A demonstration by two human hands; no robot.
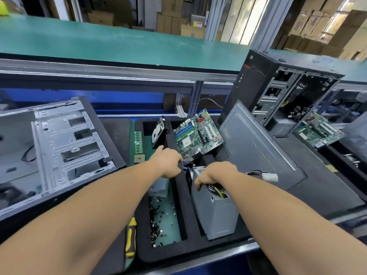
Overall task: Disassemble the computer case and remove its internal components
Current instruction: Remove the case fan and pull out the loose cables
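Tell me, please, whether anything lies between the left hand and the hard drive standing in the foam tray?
Nothing visible does. The left hand reaches over the foam tray, its fingertips just short of the lower edge of the hard drive. The motherboard leans to the drive's right, clear of that path.

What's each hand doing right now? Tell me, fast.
Left hand: fingers hidden, reaching toward the motherboard; grip cannot be told.
Right hand: curled on the cables of the power supply.
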